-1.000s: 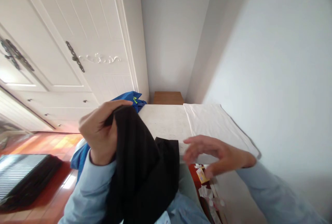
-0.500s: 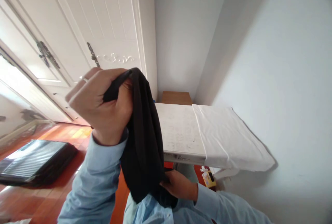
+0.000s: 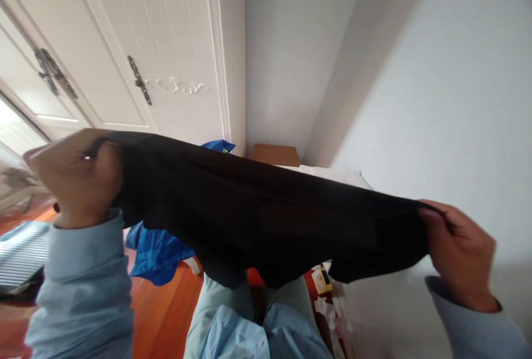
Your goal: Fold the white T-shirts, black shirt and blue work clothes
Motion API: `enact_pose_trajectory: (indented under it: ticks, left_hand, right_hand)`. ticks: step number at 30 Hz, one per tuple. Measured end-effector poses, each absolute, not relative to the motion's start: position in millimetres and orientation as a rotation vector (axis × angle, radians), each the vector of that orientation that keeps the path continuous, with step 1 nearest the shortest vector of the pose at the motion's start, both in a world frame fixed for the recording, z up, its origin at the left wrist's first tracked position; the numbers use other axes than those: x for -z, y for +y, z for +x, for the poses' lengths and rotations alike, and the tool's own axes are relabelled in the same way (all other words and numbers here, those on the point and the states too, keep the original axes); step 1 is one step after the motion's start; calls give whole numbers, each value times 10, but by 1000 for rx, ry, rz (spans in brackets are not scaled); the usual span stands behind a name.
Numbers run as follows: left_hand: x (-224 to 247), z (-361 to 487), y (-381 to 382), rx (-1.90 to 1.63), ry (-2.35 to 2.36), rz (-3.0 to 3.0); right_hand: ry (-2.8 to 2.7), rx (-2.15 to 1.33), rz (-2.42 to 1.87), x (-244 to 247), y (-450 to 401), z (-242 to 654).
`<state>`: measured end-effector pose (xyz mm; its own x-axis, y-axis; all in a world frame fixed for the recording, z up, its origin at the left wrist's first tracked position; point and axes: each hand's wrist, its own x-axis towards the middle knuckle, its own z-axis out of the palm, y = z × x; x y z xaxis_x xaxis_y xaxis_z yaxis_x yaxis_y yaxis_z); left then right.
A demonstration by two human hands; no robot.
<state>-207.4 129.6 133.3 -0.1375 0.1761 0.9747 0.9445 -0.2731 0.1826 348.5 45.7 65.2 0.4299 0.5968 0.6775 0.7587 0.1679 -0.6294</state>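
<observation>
With the white wardrobe at upper left, my left hand and right hand clamp opposite ends of the black cloth across mid-frame: upper edge extended, lower folds apparently not yet straightened.

Black cloth stretched wide in midair, upper edge taut and slanting, lower edge hanging in uneven folds
</observation>
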Motion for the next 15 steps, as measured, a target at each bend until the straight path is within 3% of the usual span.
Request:
enact_pose_trajectory:
  ticks: [4,7,11,15]
  left_hand:
    - [-1273,-2130,1341,1472,-1502,-1400]
    - [-1335,-2097,1233,1519,-1534,-1423]
    - [-1492,-2197,1146,1536,-1761,-1635]
    - [-1517,-2423,1598,1317,-2053,-1997]
  right_hand:
    - [-1255,630,-1370,-1198,662,3717]
    - [-1418,751,-1383,-1513,845,3819]
    - [-1616,660,-1498,-1839,1026,3801]
    - [-1632,388,-1616,-1942,1509,3697]
